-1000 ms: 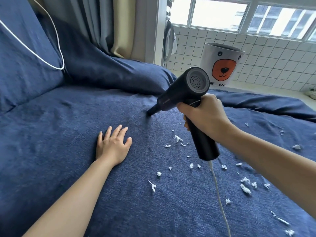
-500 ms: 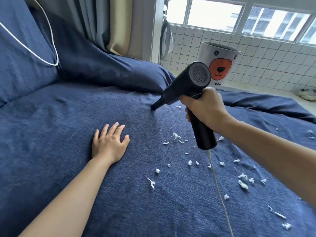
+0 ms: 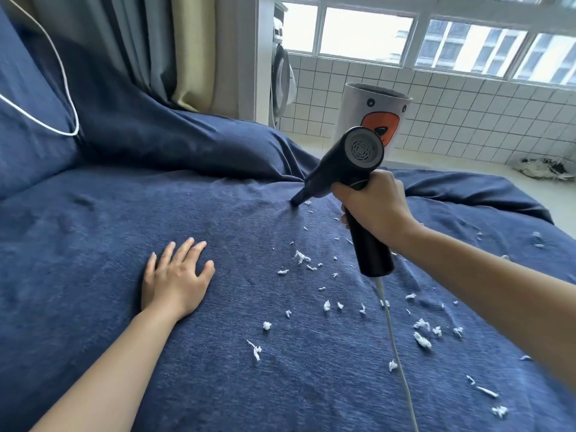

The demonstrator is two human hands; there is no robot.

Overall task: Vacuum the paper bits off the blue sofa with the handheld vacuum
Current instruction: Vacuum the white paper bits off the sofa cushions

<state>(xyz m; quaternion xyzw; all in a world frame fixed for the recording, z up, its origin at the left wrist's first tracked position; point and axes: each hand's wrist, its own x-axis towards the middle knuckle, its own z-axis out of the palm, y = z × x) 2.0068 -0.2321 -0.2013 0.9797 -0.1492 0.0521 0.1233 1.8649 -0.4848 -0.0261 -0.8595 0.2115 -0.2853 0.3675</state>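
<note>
My right hand (image 3: 375, 208) is wrapped around the handle of a black handheld vacuum (image 3: 343, 165). Its narrow nozzle tip presses on the blue sofa (image 3: 156, 385) cover at the far middle, right next to a small paper bit. Several white paper bits (image 3: 300, 256) lie scattered over the seat, mostly right of centre and toward the right edge. My left hand (image 3: 176, 279) rests flat on the seat, fingers spread, left of the bits and holding nothing. A white cord (image 3: 394, 344) hangs from the vacuum's handle end across the seat.
A white bin with an orange bear face (image 3: 372, 115) stands on the floor behind the sofa. A dark blue cushion (image 3: 174, 138) lies at the back, with a white cable (image 3: 62, 88) looping over the backrest on the left. Tiled wall and windows lie beyond.
The vacuum's nozzle has slid away from me and a little right across the seat, and fewer bits lie near it. My left hand has stayed flat in place.
</note>
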